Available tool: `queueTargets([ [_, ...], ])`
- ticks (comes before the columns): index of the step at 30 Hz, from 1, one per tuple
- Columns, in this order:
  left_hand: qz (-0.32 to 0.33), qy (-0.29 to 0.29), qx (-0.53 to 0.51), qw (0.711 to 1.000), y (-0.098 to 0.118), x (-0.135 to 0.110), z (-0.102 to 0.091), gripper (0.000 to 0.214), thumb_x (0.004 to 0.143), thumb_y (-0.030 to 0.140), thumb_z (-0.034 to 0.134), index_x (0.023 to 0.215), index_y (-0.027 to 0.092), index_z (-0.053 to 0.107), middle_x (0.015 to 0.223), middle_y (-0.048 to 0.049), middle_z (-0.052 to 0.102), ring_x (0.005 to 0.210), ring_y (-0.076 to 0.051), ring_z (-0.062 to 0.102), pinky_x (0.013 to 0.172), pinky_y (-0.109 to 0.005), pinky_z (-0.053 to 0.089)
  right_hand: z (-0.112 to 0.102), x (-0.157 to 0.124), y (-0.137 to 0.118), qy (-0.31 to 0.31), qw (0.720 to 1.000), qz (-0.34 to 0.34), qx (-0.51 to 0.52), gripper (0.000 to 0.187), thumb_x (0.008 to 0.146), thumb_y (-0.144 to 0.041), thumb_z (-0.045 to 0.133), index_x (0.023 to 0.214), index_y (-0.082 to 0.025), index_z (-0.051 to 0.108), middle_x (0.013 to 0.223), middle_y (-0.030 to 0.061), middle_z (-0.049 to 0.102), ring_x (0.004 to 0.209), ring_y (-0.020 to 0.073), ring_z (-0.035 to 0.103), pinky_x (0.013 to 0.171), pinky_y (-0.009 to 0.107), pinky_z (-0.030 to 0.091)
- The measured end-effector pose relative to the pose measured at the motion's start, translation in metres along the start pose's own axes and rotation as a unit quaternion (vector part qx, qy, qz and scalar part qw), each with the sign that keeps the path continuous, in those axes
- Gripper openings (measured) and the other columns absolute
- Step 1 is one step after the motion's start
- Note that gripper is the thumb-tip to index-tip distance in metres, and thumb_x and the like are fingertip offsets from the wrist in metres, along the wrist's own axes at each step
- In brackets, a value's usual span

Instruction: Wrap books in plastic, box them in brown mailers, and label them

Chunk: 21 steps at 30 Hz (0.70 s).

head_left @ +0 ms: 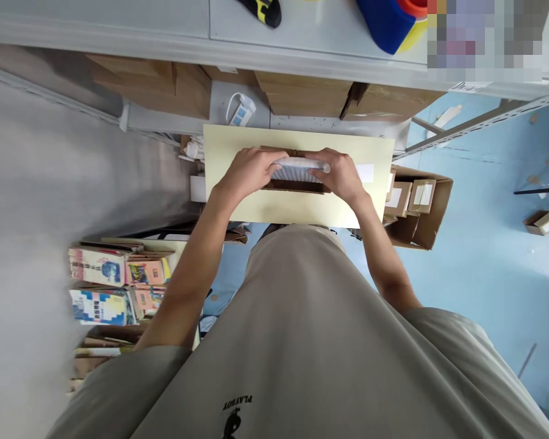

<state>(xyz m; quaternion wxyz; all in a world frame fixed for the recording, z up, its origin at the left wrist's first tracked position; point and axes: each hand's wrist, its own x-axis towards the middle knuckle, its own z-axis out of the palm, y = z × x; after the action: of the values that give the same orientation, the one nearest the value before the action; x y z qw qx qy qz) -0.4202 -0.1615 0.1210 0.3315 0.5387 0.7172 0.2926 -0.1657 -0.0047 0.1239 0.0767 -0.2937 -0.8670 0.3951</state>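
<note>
Between my two hands is a whitish, ribbed bundle (298,172) that looks like bubble wrap; whatever may be inside it is hidden. My left hand (252,171) grips its left end, thumb in front and fingers behind. At the opposite end, my right hand (341,172) grips it the same way. The bundle is in or just over an open cardboard box (297,188), whose brown walls show in front and behind. Under the box lies a pale yellow board (247,210). A white label (365,173) lies on the board beside my right hand.
Cardboard boxes (306,94) and a white power strip (243,111) sit on the shelf behind. A grey shelf edge (238,58) crosses above. On the right, a large carton (427,228) holds small labelled boxes. Stacked books (98,266) stand at left.
</note>
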Motion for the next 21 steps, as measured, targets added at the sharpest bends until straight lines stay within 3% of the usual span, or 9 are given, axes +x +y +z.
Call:
queueTargets([
  [8, 0.009, -0.019, 0.010, 1.000, -0.011, 0.009, 0.024, 0.024, 0.097, 0.027, 0.082, 0.118, 0.031, 0.094, 0.113, -0.0070, 0.093, 0.128, -0.048, 0.083, 0.134, -0.068, 0.052, 0.011, -0.004, 0.016, -0.036, 0.997, 0.058, -0.020, 0.043, 0.103, -0.018, 0.083, 0.144, -0.028, 0.087, 0.140, 0.0078, 0.089, 0.133, 0.0377, 0.082, 0.122, 0.061, 0.066],
  [14, 0.051, -0.038, 0.049, 0.997, -0.004, 0.010, 0.025, 0.036, 0.103, 0.027, 0.077, 0.135, 0.031, 0.092, 0.122, -0.0050, 0.093, 0.126, -0.044, 0.085, 0.131, -0.064, 0.057, -0.001, -0.015, 0.012, -0.020, 0.997, 0.059, -0.047, 0.043, 0.105, -0.018, 0.081, 0.146, -0.028, 0.088, 0.146, 0.0087, 0.088, 0.133, 0.0376, 0.084, 0.120, 0.060, 0.068],
  [21, 0.007, -0.085, 0.117, 0.990, 0.003, 0.011, 0.032, 0.045, 0.111, 0.023, 0.066, 0.149, 0.033, 0.087, 0.140, -0.0031, 0.090, 0.134, -0.034, 0.083, 0.124, -0.048, 0.062, 0.005, -0.016, 0.013, -0.043, 0.992, 0.073, -0.095, 0.044, 0.109, -0.020, 0.076, 0.151, -0.028, 0.086, 0.154, 0.0080, 0.085, 0.135, 0.0360, 0.083, 0.121, 0.055, 0.068],
])
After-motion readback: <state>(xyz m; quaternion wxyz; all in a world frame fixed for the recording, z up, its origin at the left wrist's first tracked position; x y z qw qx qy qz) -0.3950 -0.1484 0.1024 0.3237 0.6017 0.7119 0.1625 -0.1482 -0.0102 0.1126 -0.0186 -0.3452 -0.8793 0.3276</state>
